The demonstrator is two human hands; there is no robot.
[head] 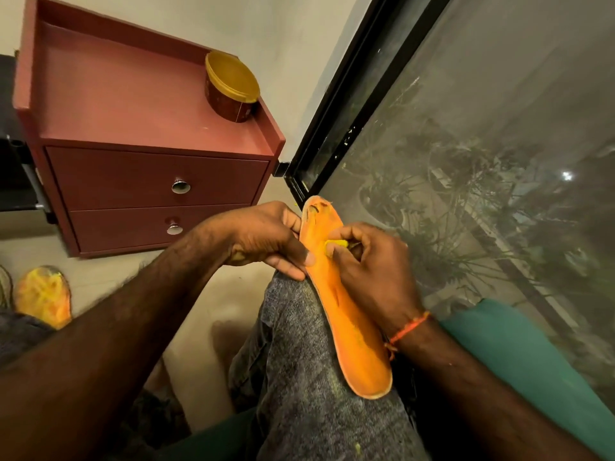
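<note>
An orange shoe insole [349, 331] lies lengthwise on my raised knee in grey trousers [299, 361], its worn toe end pointing away from me. My left hand [266, 241] grips the insole's left edge near the toe, thumb on top. My right hand [372, 264] pinches a small yellow piece [336, 244] against the insole's upper surface; what the piece is cannot be made out. An orange thread is tied round my right wrist.
A red-brown bedside cabinet [149, 134] with two drawers stands ahead on the left, a round tub with a yellow lid [231, 86] on top. A second orange insole [43, 296] lies on the floor at left. A black-framed window [466, 161] runs along the right.
</note>
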